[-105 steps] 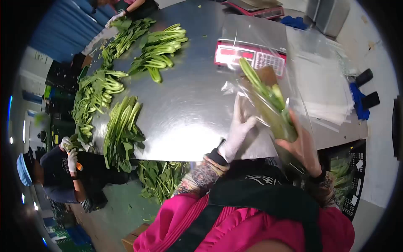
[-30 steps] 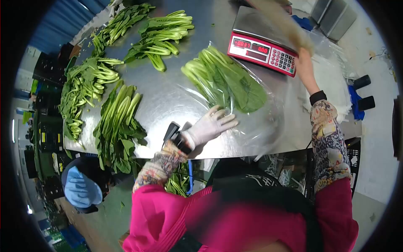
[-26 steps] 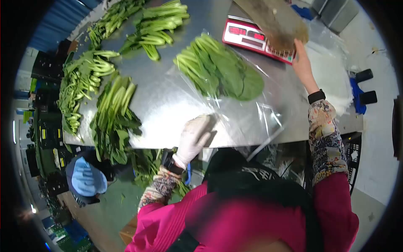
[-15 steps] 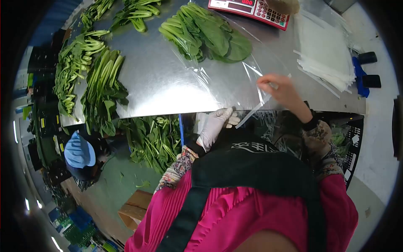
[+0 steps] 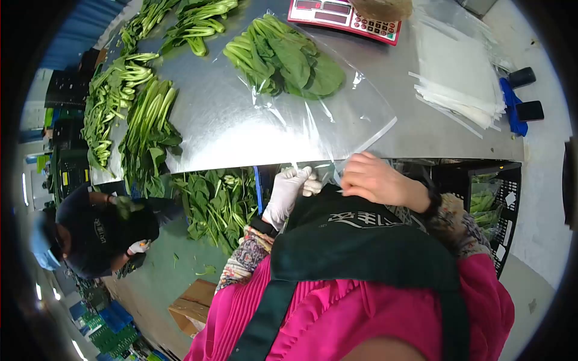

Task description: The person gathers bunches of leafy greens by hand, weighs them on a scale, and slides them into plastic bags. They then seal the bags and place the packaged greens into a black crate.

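Note:
A bunch of leafy greens (image 5: 289,60) lies in a clear plastic bag (image 5: 361,99) on the metal table. The bag's mouth reaches the table's front edge. There my left hand (image 5: 290,191), in a white glove, is closed on the near part of the bag. Beside it on the right, my bare right hand (image 5: 374,179) has its fingers curled at the bag's edge strip, by the table edge. Its fingertips seem pressed on the plastic.
More greens (image 5: 147,120) lie on the metal table (image 5: 211,135) at left. A red scale (image 5: 343,17) stands at the back, and a stack of plastic bags (image 5: 460,72) at right. Below are a crate of greens (image 5: 220,201) and a co-worker (image 5: 96,231) at left.
My right hand has moved down and left from above the table to the bag's edge. The bag's edge strip now lies higher on the table. The co-worker has straightened up and moved left.

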{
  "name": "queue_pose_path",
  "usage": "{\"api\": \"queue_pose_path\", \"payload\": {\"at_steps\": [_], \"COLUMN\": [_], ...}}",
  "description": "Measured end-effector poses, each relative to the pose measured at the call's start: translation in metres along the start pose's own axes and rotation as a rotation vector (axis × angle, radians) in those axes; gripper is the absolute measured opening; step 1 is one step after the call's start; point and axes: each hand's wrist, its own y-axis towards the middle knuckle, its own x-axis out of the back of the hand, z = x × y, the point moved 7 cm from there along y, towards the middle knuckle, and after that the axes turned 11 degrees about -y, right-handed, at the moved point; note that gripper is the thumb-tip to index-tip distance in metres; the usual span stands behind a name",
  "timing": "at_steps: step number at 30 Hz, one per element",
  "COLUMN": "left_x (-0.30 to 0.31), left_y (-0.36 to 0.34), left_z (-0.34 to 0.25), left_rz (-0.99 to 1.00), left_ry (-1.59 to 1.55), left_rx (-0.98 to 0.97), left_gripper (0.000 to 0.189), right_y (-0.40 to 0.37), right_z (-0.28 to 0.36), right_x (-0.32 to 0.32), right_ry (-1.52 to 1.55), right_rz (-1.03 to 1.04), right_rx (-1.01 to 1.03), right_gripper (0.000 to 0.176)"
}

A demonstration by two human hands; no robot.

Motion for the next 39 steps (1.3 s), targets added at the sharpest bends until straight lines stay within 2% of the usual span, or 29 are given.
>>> {"api": "queue_pose_path", "payload": {"at_steps": [1,3,5,6,7,8,9,11,12,13,14,15,17,18,19,21,22,23,24,25,26,27,28,30,33,35,39], "left_x": [0.006,0.016,0.034,0.039,0.058,0.065,0.071,0.106,0.106,0.093,0.077,0.063,0.056,0.051,0.039,0.054,0.068,0.074,0.083,0.091,0.091,0.098,0.101,0.104,0.116,0.115,0.117], "left_y": [-0.002,-0.011,-0.022,-0.031,-0.035,-0.046,-0.054,-0.056,-0.061,-0.058,-0.053,-0.05,-0.023,-0.018,-0.019,-0.009,0.0,-0.001,0.002,0.003,0.0,0.005,0.005,0.001,0.015,0.019,0.024], "left_z": [0.0,-0.005,-0.01,-0.013,-0.009,-0.018,-0.028,-0.049,-0.062,-0.074,-0.083,-0.087,-0.08,-0.079,-0.086,-0.089,-0.09,-0.088,-0.092,-0.093,-0.09,-0.084,-0.083,-0.082,-0.074,-0.074,-0.075], "left_rz": [0.012,0.011,0.042,0.122,0.09,0.094,0.096,-0.268,-0.459,-0.56,-0.485,-0.41,-0.22,-0.131,0.011,0.185,0.116,0.118,0.041,-0.036,-0.078,0.039,-0.01,-0.117,-0.086,-0.129,-0.151], "left_ry": [0.016,0.014,0.055,0.088,0.103,0.154,0.206,0.643,0.831,1.225,1.319,1.404,1.492,1.518,1.475,1.083,0.671,0.673,0.545,0.414,0.348,0.248,0.183,0.142,-0.079,-0.144,-0.096], "left_rx": [-0.018,-0.058,-0.094,-0.074,-0.047,-0.059,-0.072,-0.477,-0.814,-0.678,-0.892,-1.105,-1.016,-1.121,-1.204,-1.165,-0.964,-0.96,-0.837,-0.717,-0.651,-0.669,-0.576,-0.435,-0.413,-0.378,-0.306], "left_gripper": [0.027,0.025,0.025,0.025,0.025,0.025,0.025,0.022,0.03,0.052,0.059,0.065,0.07,0.064,0.05,0.039,0.027,0.027,0.024,0.021,0.022,0.027,0.029,0.03,0.027,0.027,0.027], "right_y": [-0.014,-0.063,-0.129,-0.178,-0.265,-0.261,-0.254,-0.243,-0.238,-0.197,-0.141,-0.096,-0.046,-0.025,-0.01,0.011,0.012,0.013,0.013,0.013,0.007,0.004,0.003,0.0,0.008,0.0,0.005], "right_z": [0.002,-0.017,-0.027,-0.023,-0.023,-0.027,-0.034,-0.043,-0.043,-0.052,-0.069,-0.078,-0.112,-0.121,-0.141,-0.143,-0.138,-0.149,-0.158,-0.153,-0.154,-0.155,-0.155,-0.159,-0.157,-0.175,-0.177], "right_x": [0.015,0.034,0.03,0.005,-0.041,-0.039,-0.034,-0.024,-0.023,-0.007,0.016,0.029,0.014,0.008,0.003,-0.013,-0.018,-0.014,-0.009,-0.009,-0.012,-0.018,-0.023,-0.034,-0.039,-0.048,-0.048], "right_ry": [-0.013,-0.062,-0.322,-0.369,-0.361,-0.372,-0.338,-0.253,-0.2,-0.326,-0.453,-0.396,-0.524,-0.546,-0.53,-0.349,-0.336,-0.227,-0.12,-0.126,-0.03,0.071,0.179,0.288,0.278,0.417,0.375], "right_rz": [-0.077,-0.03,0.285,0.513,0.694,0.691,0.636,0.537,0.483,0.268,0.053,-0.055,-0.1,-0.107,-0.104,-0.104,-0.103,-0.145,-0.187,-0.19,-0.215,-0.235,-0.284,-0.25,-0.229,-0.316,-0.249], "right_rx": [-0.001,-0.198,-0.406,-0.453,-0.4,-0.395,-0.448,-0.553,-0.614,-0.588,-0.549,-0.529,-0.298,-0.193,-0.183,0.052,0.046,-0.16,-0.365,-0.363,-0.466,-0.562,-0.602,-0.756,-0.73,-0.861,-0.918], "right_gripper": [0.013,0.012,0.008,0.007,0.013,0.013,0.015,0.021,0.025,0.034,0.045,0.044,0.042,0.04,0.04,0.03,0.03,0.023,0.019,0.019,0.019,0.023,0.028,0.03,0.031,0.033,0.035]}}
